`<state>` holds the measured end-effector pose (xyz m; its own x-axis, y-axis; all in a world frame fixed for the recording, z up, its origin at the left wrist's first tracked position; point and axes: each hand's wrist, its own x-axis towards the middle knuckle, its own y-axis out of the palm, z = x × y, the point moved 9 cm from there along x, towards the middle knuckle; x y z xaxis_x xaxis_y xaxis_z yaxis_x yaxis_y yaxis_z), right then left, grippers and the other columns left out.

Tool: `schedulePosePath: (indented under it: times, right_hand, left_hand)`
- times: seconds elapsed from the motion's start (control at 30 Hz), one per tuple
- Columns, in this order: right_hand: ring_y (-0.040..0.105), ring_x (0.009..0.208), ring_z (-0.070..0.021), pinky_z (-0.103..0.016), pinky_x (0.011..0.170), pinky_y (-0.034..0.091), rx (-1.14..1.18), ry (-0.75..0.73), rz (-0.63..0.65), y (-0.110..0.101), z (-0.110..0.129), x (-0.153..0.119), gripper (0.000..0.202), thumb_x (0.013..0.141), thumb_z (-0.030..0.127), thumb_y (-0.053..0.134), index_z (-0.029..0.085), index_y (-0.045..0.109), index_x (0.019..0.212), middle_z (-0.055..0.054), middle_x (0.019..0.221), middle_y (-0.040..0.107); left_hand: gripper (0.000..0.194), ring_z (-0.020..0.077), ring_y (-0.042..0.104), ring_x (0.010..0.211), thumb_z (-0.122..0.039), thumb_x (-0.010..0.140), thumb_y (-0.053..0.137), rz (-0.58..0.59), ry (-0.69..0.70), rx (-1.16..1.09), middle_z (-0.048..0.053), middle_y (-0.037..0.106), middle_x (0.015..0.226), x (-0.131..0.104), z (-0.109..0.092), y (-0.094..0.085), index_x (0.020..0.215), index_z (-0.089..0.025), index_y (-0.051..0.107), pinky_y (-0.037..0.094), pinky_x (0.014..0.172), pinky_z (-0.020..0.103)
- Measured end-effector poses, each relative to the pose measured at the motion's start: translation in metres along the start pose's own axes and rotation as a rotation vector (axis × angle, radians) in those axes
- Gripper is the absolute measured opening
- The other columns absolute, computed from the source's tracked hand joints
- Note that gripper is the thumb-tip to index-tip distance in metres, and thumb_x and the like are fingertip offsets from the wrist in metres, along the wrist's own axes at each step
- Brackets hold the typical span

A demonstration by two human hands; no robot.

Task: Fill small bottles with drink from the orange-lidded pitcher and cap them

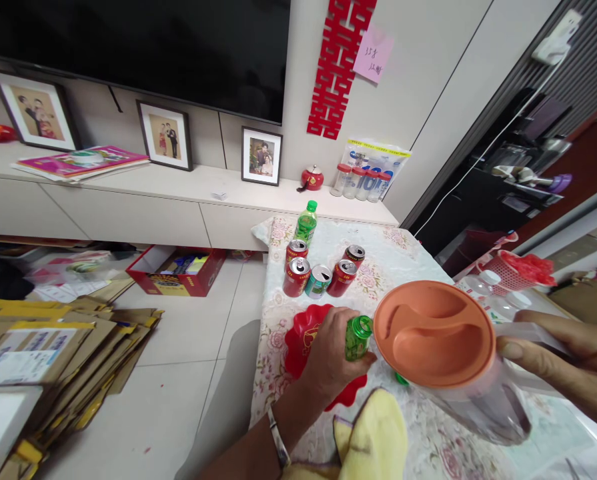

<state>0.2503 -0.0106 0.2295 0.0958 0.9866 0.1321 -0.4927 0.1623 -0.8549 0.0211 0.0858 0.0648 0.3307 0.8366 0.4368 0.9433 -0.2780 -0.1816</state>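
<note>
My left hand (333, 340) is wrapped round a small green bottle (357, 337), whose mouth has no cap on it. In my right hand (563, 353) is the handle of a clear pitcher (478, 413) with an orange lid (435, 333); the pitcher tilts, its lid close beside the bottle mouth. Partly hidden under the pitcher lies a small green item (401, 379), perhaps a cap. Beneath my left hand is a red scalloped plate (293, 350). A yellow cloth-like item (381, 433) lies at the near edge.
Several opened drink cans (297, 277) and a capped green bottle (306, 223) stand farther back on the flowered tablecloth (278, 333). To the right are clear plastic bottles (478, 283) and a pink basket (511, 270). Flattened cardboard (113, 347) and a red box (178, 283) sit on the floor.
</note>
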Motion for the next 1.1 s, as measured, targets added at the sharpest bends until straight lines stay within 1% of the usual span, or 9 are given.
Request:
schedulePosePath:
  times: [0.17,0.3,0.4,0.53,0.67,0.87,0.93,1.1]
  right_hand:
    - [0.069,0.060,-0.0189,-0.023,0.052,0.055,0.029,-0.021,0.009,0.001,0.002,-0.001,0.032,0.090,0.060,0.068,0.030,0.076,0.079,0.002,0.070,0.073]
    - [0.070,0.063,-0.0192,-0.022,0.056,0.056,0.040,0.026,0.019,0.002,-0.006,0.000,0.029,0.089,0.058,0.070,0.031,0.077,0.084,0.003,0.072,0.073]
    - [0.069,0.064,-0.0190,-0.022,0.057,0.055,0.032,0.038,0.017,0.002,-0.008,0.001,0.029,0.089,0.059,0.071,0.030,0.077,0.084,0.002,0.074,0.074]
    - [0.071,0.066,-0.0201,-0.022,0.057,0.056,0.013,0.013,-0.007,-0.001,-0.003,0.000,0.031,0.087,0.061,0.071,0.031,0.078,0.084,0.002,0.075,0.076]
    - [0.070,0.061,-0.0194,-0.022,0.053,0.055,0.018,-0.006,-0.004,-0.001,0.001,-0.001,0.030,0.088,0.060,0.070,0.031,0.078,0.082,0.003,0.070,0.074]
    - [0.068,0.057,-0.0178,-0.022,0.051,0.054,0.021,-0.027,0.019,0.001,0.003,0.001,0.031,0.090,0.059,0.068,0.031,0.077,0.078,0.003,0.066,0.072]
    - [0.067,0.056,-0.0175,-0.022,0.050,0.053,0.011,-0.033,0.008,0.001,0.004,0.001,0.032,0.091,0.058,0.068,0.031,0.077,0.077,0.003,0.065,0.071]
    - [0.068,0.062,-0.0184,-0.022,0.054,0.054,-0.032,-0.047,-0.016,-0.001,0.004,0.000,0.032,0.090,0.060,0.067,0.032,0.075,0.078,0.003,0.069,0.071]
  left_hand:
    - [0.054,0.0301,0.065,0.113,-0.019,0.072,0.082,-0.006,0.000,0.014,0.008,0.066,0.119,0.000,0.000,0.000,0.120,-0.024,0.058,0.057,0.093,0.046]
    - [0.055,0.0308,0.065,0.115,-0.018,0.071,0.081,-0.006,0.016,0.008,0.009,0.065,0.119,0.000,-0.001,0.000,0.121,-0.023,0.057,0.057,0.095,0.047]
    - [0.055,0.0306,0.065,0.115,-0.018,0.072,0.082,-0.005,0.017,0.012,0.009,0.065,0.120,0.000,0.000,0.000,0.121,-0.023,0.057,0.057,0.096,0.048]
    - [0.057,0.0306,0.065,0.115,-0.016,0.070,0.082,-0.001,0.013,0.011,0.009,0.066,0.120,0.000,-0.001,0.000,0.121,-0.023,0.057,0.057,0.096,0.047]
    - [0.056,0.0308,0.065,0.114,-0.018,0.071,0.083,-0.002,0.015,0.011,0.009,0.066,0.119,0.000,-0.002,0.000,0.120,-0.023,0.058,0.057,0.094,0.047]
    - [0.055,0.0301,0.065,0.112,-0.019,0.071,0.082,0.002,-0.004,0.010,0.008,0.066,0.119,0.001,0.000,0.000,0.121,-0.024,0.058,0.057,0.094,0.046]
    - [0.055,0.0300,0.065,0.112,-0.019,0.071,0.082,0.004,-0.005,0.006,0.008,0.066,0.119,0.001,0.000,0.000,0.121,-0.024,0.058,0.057,0.094,0.046]
    - [0.054,0.0301,0.065,0.112,-0.020,0.072,0.082,-0.005,0.010,0.003,0.008,0.066,0.118,0.000,0.000,0.000,0.120,-0.024,0.058,0.057,0.094,0.046]
